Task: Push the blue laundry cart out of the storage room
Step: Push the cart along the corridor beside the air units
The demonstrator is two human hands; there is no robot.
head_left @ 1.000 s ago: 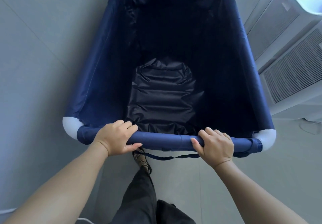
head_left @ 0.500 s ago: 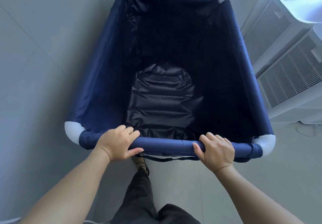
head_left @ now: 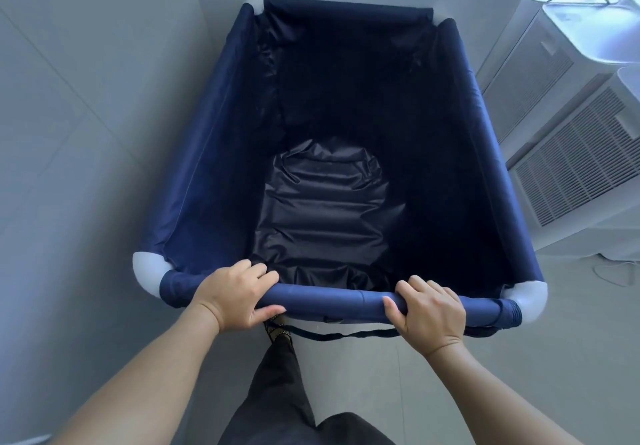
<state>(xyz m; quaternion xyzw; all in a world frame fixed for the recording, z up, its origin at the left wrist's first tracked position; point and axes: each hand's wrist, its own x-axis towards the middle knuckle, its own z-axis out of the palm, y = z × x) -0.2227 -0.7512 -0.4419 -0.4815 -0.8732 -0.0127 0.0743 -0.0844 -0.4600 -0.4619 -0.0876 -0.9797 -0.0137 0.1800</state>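
The blue laundry cart (head_left: 207, 154) fills the middle of the head view: a deep navy fabric bin on a tube frame with white corner joints. Nothing lies inside but its crumpled dark liner. My left hand (head_left: 232, 295) grips the near rail (head_left: 332, 301) close to its left end, fingers over the top and thumb underneath. My right hand (head_left: 429, 313) grips the same rail toward its right end. A dark strap hangs below the rail.
A grey wall (head_left: 69, 133) runs close along the cart's left side. White appliances with vent grilles (head_left: 581, 174) stand tight against its right side. A thin cable (head_left: 616, 271) lies on the grey floor at right. My dark trouser leg and shoe (head_left: 280, 334) are behind the rail.
The cart has rolled forward past the white appliances, which have slid back along its right side. Its far rim now sits lower in view. Both hands keep their hold on the rail.
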